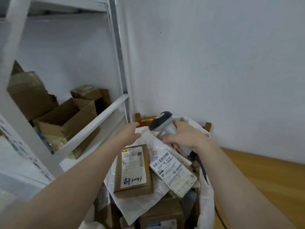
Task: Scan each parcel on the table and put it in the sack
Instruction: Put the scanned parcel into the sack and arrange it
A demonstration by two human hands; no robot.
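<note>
A white sack (206, 192) stands open below me, full of several parcels. On top lie a brown cardboard parcel (132, 184) with a label and handwriting, and a white bag parcel (175, 172) with a barcode label. My right hand (186, 136) grips a white and grey barcode scanner (162, 123) over the sack's far side; its dark cable (202, 169) hangs down. My left hand (130, 133) reaches out over the sack's far left rim with fingers straight, holding nothing.
A white metal shelf (92, 119) stands at left with several cardboard boxes (66, 119) on it. A wooden chair back (146, 120) shows behind the sack. A wooden table edge (264, 171) lies at right, against the white wall.
</note>
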